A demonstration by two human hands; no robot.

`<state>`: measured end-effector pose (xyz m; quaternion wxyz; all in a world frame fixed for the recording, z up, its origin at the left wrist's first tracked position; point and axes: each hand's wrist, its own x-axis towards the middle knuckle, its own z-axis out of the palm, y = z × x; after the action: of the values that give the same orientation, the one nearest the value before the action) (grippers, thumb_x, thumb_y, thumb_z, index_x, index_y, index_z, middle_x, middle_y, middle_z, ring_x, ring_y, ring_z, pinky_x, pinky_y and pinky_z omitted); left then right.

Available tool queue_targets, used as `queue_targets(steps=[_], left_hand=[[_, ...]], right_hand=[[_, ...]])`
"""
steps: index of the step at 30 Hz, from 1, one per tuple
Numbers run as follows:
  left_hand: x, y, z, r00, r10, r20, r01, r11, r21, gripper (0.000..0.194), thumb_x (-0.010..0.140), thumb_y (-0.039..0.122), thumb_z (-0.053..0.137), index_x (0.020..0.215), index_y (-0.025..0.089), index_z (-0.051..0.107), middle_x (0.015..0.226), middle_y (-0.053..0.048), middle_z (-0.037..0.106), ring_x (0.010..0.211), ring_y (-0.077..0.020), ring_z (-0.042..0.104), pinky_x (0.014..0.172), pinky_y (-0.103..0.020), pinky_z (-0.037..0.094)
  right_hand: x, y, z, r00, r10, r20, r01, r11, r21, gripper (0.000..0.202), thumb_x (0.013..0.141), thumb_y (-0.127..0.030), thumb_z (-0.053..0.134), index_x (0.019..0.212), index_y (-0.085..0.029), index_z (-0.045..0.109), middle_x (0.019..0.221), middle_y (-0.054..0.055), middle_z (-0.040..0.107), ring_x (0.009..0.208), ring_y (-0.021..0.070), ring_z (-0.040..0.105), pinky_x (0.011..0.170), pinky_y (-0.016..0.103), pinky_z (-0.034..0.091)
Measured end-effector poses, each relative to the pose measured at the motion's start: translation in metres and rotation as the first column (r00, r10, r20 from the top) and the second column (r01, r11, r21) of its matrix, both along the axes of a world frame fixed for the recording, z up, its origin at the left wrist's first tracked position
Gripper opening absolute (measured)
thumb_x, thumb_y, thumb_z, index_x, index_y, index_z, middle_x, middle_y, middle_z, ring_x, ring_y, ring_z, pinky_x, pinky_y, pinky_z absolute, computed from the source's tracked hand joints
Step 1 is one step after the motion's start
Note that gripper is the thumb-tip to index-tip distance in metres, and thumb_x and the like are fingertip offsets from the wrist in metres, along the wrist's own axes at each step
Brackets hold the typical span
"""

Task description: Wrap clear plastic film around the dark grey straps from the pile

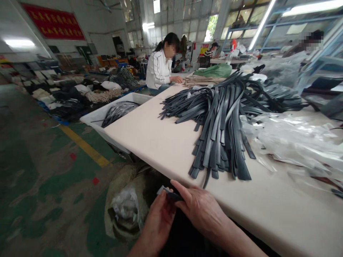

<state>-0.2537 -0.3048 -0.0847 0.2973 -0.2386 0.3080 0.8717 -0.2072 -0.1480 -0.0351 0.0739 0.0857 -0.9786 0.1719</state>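
Just off the table's (160, 142) near edge, left hand (158, 223) and right hand (200, 210) both pinch one dark strap piece (168, 193), its long axis crosswise, tip pointing left.

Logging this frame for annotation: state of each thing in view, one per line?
left hand: closed on the strap end
right hand: closed on the strap end, fingers over it
strap end: held between both hands, below the table edge
strap pile: loose heap lying on the table
white bin: open, dark straps inside
plastic bags: crumpled, lying on the table
floor sack: open, slumped
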Motion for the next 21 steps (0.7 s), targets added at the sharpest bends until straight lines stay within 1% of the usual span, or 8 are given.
queue_targets(steps=[3, 5, 9, 11, 13, 15, 19, 21], left_hand=[[-0.009, -0.005, 0.006, 0.991, 0.129, 0.046, -0.125, 0.989, -0.084, 0.014, 0.091, 0.012, 0.059, 0.088, 0.016, 0.071, 0.089, -0.004, 0.076, 0.081, -0.0115, 0.070, 0.068, -0.020, 0.056], [-0.006, -0.003, 0.008, 0.995, 0.096, 0.017, -0.095, 0.995, -0.041, 0.009, 0.089, 0.015, 0.063, 0.089, 0.016, 0.072, 0.092, -0.005, 0.076, 0.083, -0.0130, 0.070, 0.070, -0.022, 0.057], [0.002, 0.003, 0.009, 0.996, 0.010, -0.088, 0.000, 0.994, 0.106, 0.012, 0.083, 0.021, 0.072, 0.090, 0.011, 0.073, 0.091, -0.009, 0.076, 0.085, -0.0156, 0.069, 0.077, -0.025, 0.057], [-0.005, -0.001, 0.010, 0.995, 0.070, -0.074, -0.065, 0.995, 0.074, 0.009, 0.084, 0.019, 0.071, 0.090, 0.012, 0.073, 0.092, -0.008, 0.077, 0.085, -0.0146, 0.069, 0.076, -0.024, 0.056], [-0.015, -0.007, 0.011, 0.984, 0.169, -0.050, -0.170, 0.985, -0.011, 0.006, 0.085, 0.016, 0.069, 0.088, 0.015, 0.074, 0.093, -0.006, 0.077, 0.084, -0.0126, 0.069, 0.072, -0.022, 0.056], [-0.020, -0.011, 0.013, 0.978, 0.199, -0.062, -0.202, 0.978, -0.047, 0.006, 0.085, 0.017, 0.069, 0.088, 0.017, 0.074, 0.094, -0.005, 0.077, 0.083, -0.0118, 0.069, 0.069, -0.020, 0.055], [-0.013, -0.007, 0.015, 0.983, 0.070, -0.168, -0.051, 0.992, 0.117, 0.013, 0.081, 0.023, 0.075, 0.090, 0.013, 0.074, 0.094, -0.007, 0.077, 0.088, -0.0147, 0.069, 0.077, -0.023, 0.055], [-0.011, -0.005, 0.015, 0.982, 0.073, -0.172, -0.048, 0.989, 0.143, 0.015, 0.078, 0.024, 0.078, 0.088, 0.013, 0.075, 0.094, -0.007, 0.077, 0.089, -0.0151, 0.068, 0.080, -0.024, 0.054]], right_hand=[[0.000, 0.010, 0.006, 0.999, -0.039, -0.014, 0.040, 0.999, 0.029, 0.051, 0.087, -0.017, 0.057, 0.137, -0.018, 0.049, 0.086, 0.008, 0.076, 0.075, 0.0266, 0.071, 0.067, 0.033, 0.054], [-0.004, 0.009, 0.005, 0.999, -0.032, -0.015, 0.032, 0.999, 0.042, 0.047, 0.089, -0.017, 0.054, 0.136, -0.019, 0.050, 0.082, 0.007, 0.075, 0.070, 0.0249, 0.071, 0.063, 0.031, 0.053], [-0.014, 0.004, 0.006, 0.996, 0.086, -0.034, -0.087, 0.995, -0.042, 0.044, 0.092, -0.016, 0.050, 0.136, -0.020, 0.050, 0.098, 0.009, 0.075, 0.082, 0.0241, 0.071, 0.074, 0.032, 0.055], [-0.015, 0.010, 0.009, 0.994, 0.095, -0.057, -0.099, 0.992, -0.076, 0.047, 0.090, -0.017, 0.051, 0.137, -0.019, 0.048, 0.098, 0.010, 0.075, 0.085, 0.0256, 0.071, 0.077, 0.036, 0.055], [-0.015, 0.017, 0.013, 0.996, 0.052, -0.071, -0.057, 0.995, -0.080, 0.047, 0.090, -0.019, 0.051, 0.137, -0.020, 0.048, 0.094, 0.009, 0.074, 0.081, 0.0267, 0.071, 0.071, 0.037, 0.056], [-0.017, 0.020, 0.015, 0.996, 0.025, -0.087, -0.031, 0.997, -0.071, 0.042, 0.092, -0.020, 0.048, 0.134, -0.020, 0.050, 0.091, 0.009, 0.074, 0.078, 0.0273, 0.071, 0.067, 0.038, 0.056], [-0.021, 0.008, 0.013, 0.980, 0.147, -0.135, -0.161, 0.981, -0.105, 0.037, 0.097, -0.018, 0.042, 0.133, -0.019, 0.049, 0.100, 0.009, 0.074, 0.087, 0.0255, 0.071, 0.082, 0.042, 0.056], [-0.021, 0.007, 0.013, 0.974, 0.170, -0.152, -0.187, 0.977, -0.105, 0.039, 0.097, -0.019, 0.044, 0.135, -0.021, 0.047, 0.103, 0.009, 0.074, 0.089, 0.0253, 0.071, 0.084, 0.042, 0.056]])
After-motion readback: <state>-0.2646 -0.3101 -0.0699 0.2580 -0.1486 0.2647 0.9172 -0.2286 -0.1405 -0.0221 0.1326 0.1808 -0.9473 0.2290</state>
